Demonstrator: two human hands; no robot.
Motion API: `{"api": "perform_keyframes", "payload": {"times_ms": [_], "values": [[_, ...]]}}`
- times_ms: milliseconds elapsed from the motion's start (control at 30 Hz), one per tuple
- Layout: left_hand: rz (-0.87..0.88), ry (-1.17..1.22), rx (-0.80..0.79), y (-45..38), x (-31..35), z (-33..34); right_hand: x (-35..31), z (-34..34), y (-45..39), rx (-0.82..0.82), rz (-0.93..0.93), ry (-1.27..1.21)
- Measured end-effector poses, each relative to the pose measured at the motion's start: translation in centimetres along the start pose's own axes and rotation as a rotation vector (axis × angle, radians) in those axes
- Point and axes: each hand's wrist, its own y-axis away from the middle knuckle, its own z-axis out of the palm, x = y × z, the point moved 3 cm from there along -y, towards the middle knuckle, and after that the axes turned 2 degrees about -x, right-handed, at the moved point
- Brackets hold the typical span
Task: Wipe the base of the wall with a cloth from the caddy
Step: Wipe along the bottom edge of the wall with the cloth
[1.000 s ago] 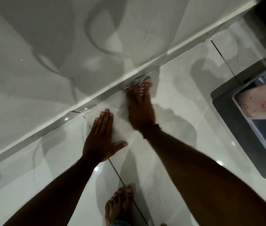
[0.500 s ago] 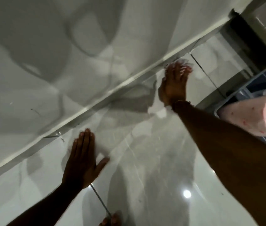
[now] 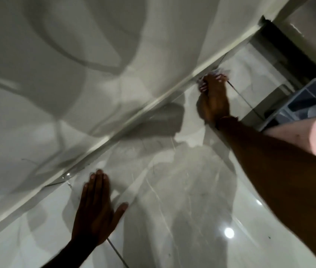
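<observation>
The base of the wall (image 3: 153, 105) is a pale strip that runs diagonally from lower left to upper right where the wall meets the glossy tiled floor. My right hand (image 3: 214, 97) is stretched far along it, fingers pressing a small pale cloth (image 3: 221, 71) against the strip; only the cloth's edge shows past my fingertips. My left hand (image 3: 95, 209) lies flat on the floor tile, fingers together and thumb out, holding nothing. The grey caddy (image 3: 308, 101) stands at the right edge, partly hidden by my arm.
A pink speckled roll (image 3: 296, 132) lies across the caddy. A dark doorway gap (image 3: 296, 53) opens at the upper right where the wall ends. The glossy floor (image 3: 182, 200) reflects shadows and a ceiling light.
My right hand has slid the cloth along the wall base toward the upper right, near the doorway. My left hand stays flat on the floor and sits lower left in view.
</observation>
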Motion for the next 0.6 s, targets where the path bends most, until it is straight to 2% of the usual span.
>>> {"api": "perform_keyframes", "payload": {"times_ms": [133,233,367,467,533,600], "values": [[0.014,0.051,-0.022,0.2,0.0,-0.4,-5.2,4.9,8.5,0.007,-0.391,-0.005],[0.008,0.053,-0.050,0.3,-0.3,-1.0,-10.1,9.0,14.8,0.001,-0.536,-0.027],[-0.005,0.005,-0.104,1.1,-1.5,-1.9,-16.1,14.2,21.6,-0.204,-0.617,0.041],[-0.028,-0.053,-0.139,2.4,-2.5,-1.8,-18.2,16.8,25.0,-0.359,-0.713,0.096],[-0.060,-0.033,-0.133,2.8,-2.8,-1.8,-18.4,17.1,25.3,-0.334,-0.679,0.094],[-0.080,0.004,-0.132,2.8,-2.9,-1.7,-18.5,16.6,24.8,-0.260,-0.447,0.016]]}}
